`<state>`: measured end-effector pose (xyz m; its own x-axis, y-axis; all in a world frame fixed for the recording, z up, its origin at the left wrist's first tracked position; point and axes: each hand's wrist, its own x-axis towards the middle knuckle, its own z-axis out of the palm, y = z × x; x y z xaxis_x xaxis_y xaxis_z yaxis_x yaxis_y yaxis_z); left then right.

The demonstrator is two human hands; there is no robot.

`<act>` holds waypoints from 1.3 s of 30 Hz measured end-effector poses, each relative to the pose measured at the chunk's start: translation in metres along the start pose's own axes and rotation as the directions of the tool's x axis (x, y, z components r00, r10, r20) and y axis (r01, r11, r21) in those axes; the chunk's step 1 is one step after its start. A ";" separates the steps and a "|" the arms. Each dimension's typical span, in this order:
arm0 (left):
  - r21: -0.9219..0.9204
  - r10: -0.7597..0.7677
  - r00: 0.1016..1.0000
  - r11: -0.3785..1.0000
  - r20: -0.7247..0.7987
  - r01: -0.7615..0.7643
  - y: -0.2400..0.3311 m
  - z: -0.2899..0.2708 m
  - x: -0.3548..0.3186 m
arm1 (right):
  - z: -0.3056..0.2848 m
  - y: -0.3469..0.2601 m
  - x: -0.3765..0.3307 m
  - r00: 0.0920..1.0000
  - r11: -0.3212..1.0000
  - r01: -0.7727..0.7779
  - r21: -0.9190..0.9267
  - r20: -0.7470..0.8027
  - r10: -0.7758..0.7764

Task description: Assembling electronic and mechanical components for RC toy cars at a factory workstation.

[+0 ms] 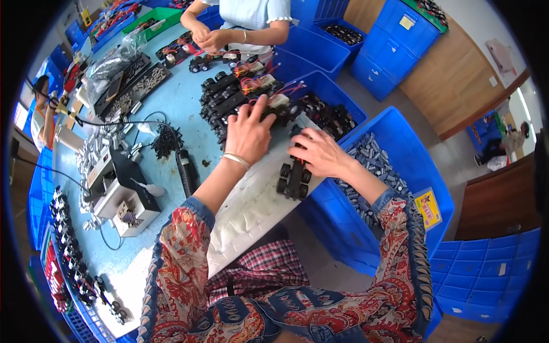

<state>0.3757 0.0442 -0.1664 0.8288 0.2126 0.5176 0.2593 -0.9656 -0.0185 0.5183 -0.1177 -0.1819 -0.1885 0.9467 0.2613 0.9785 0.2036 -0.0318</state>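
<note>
My left hand (250,132) lies over the near end of a stack of black toy car chassis (220,106), fingers spread and touching it. Red wires and pale parts (257,83) show on top of several of them. My right hand (325,154) is closed around the far end of a single black wheeled toy car chassis (295,180), at the table's right edge. Its wheels face toward me, and my fingers cover its far end.
Blue bins of grey cylindrical motors (366,171) and of dark chassis (329,114) stand right of the table (240,228). A soldering station (128,200), loose motors (97,148) and a black-handled tool (186,171) lie left. Opposite, a co-worker's hands (214,40) work above another chassis.
</note>
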 end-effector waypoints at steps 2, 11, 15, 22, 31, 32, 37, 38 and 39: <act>-0.021 -0.026 1.000 0.999 -0.006 0.026 -0.003 -0.002 -0.002 | -0.009 0.008 -0.009 0.996 0.996 -0.087 0.001 0.015 0.086; 0.003 -0.009 0.998 1.000 0.056 0.009 0.009 -0.017 -0.010 | -0.019 -0.045 -0.040 0.998 0.990 -0.032 0.136 0.052 0.025; -0.133 0.183 0.976 0.977 0.116 -0.168 0.008 -0.076 -0.052 | -0.056 -0.075 -0.030 0.999 0.941 -0.041 0.335 -0.017 0.049; -0.978 -0.294 0.955 0.204 -0.025 0.037 0.035 -0.170 -0.158 | -0.058 -0.143 0.036 0.907 0.639 0.123 0.759 0.176 -0.384; -0.966 -0.604 0.794 0.241 -0.074 0.093 0.022 -0.229 -0.318 | 0.005 -0.303 0.092 0.733 0.089 -0.305 0.948 0.293 -0.614; -0.969 -0.749 0.662 0.189 -0.038 0.158 0.021 -0.222 -0.330 | 0.006 -0.306 0.104 0.678 0.163 -0.378 0.911 0.393 -0.622; -0.969 -0.936 0.274 -0.177 0.220 0.171 -0.009 -0.176 -0.362 | 0.065 -0.203 0.174 0.807 0.700 -0.583 0.413 0.390 0.443; -0.949 -0.919 0.248 -0.276 0.307 0.152 -0.014 -0.173 -0.364 | 0.074 -0.188 0.179 0.786 0.779 -0.617 0.114 0.134 0.603; -0.948 -0.909 0.271 -0.295 0.316 0.117 -0.022 -0.174 -0.364 | 0.089 -0.175 0.181 0.745 0.729 -0.667 0.154 0.127 0.655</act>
<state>-0.0178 -0.0377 -0.2053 0.1456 0.9828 -0.1132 -0.4502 0.1677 0.8770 0.3052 0.0404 -0.2143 0.4897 0.8704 0.0509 0.8263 -0.4447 -0.3457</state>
